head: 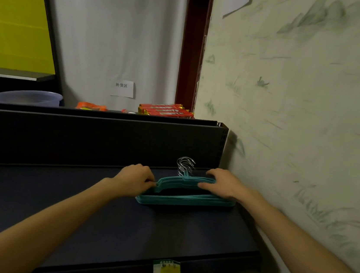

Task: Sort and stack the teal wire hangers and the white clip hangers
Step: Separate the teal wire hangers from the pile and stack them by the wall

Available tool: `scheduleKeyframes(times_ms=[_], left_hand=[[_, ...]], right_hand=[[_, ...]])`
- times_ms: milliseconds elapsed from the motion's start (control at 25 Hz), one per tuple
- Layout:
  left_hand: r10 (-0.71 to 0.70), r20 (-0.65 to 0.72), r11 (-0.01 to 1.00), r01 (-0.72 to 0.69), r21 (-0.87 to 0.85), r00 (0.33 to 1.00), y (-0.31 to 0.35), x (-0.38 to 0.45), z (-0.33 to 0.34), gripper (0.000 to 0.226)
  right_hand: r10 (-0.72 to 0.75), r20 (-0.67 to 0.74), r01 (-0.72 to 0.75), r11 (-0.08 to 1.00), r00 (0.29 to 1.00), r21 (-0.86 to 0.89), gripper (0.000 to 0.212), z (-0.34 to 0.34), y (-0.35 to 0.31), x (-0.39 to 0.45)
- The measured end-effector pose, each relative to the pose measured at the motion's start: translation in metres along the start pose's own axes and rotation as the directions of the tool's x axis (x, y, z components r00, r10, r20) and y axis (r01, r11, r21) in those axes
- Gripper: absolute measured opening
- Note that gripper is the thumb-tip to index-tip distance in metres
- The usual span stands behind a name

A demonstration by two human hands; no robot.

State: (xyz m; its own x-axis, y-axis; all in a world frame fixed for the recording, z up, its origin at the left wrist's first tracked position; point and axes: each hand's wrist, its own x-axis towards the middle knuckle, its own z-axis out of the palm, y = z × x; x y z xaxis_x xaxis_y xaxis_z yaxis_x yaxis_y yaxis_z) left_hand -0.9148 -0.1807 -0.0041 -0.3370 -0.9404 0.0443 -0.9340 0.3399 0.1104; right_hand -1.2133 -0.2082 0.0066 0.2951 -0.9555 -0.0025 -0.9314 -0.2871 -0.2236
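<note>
Squaring up from the head view, I grip the stack of teal wire hangers [187, 191] on the dark shelf [96, 217], left hand [133, 181] and right hand [222, 183] pinching opposite ends. White clip hangers aren't visible; finding them likely comes next.

Both arms outstretched, left hand [134, 179] fingers curled, right hand [222, 183] seemingly gripping, thumb forward

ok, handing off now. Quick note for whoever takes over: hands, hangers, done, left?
Left hand grips the left end of the teal hanger stack; right hand grips the right end.
Stack lies flat on the dark shelf near the wall, metal hooks pointing to the back.
Done: teal hangers gathered in one pile.
Left: square it up. No white clip hangers in view; find and stack them.
</note>
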Motion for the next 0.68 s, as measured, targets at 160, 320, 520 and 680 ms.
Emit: scheduleKeyframes(times_ms=[160,320,520,680], left_hand=[[0.007,0.05,0.999,-0.009,0.046,0.999,0.0,0.008,-0.002,0.025],[-0.062,0.094,0.99,0.05,0.13,0.994,0.012,0.018,0.001,0.019],[-0.113,0.175,0.99,0.095,0.106,0.978,0.014,0.03,-0.004,0.017],[-0.129,0.19,0.99,0.115,0.083,0.973,0.016,0.033,-0.006,0.017]], right_hand=[[0.038,-0.047,-0.043,0.992,0.998,-0.119,0.033,0.003,0.004,0.007],[0.101,-0.037,-0.106,0.976,0.994,-0.191,0.028,0.004,0.005,0.012],[0.113,0.005,-0.108,0.965,0.994,-0.239,0.031,0.0,0.005,0.01],[0.097,-0.017,-0.098,0.969,0.995,-0.228,0.026,-0.003,0.009,0.008]])
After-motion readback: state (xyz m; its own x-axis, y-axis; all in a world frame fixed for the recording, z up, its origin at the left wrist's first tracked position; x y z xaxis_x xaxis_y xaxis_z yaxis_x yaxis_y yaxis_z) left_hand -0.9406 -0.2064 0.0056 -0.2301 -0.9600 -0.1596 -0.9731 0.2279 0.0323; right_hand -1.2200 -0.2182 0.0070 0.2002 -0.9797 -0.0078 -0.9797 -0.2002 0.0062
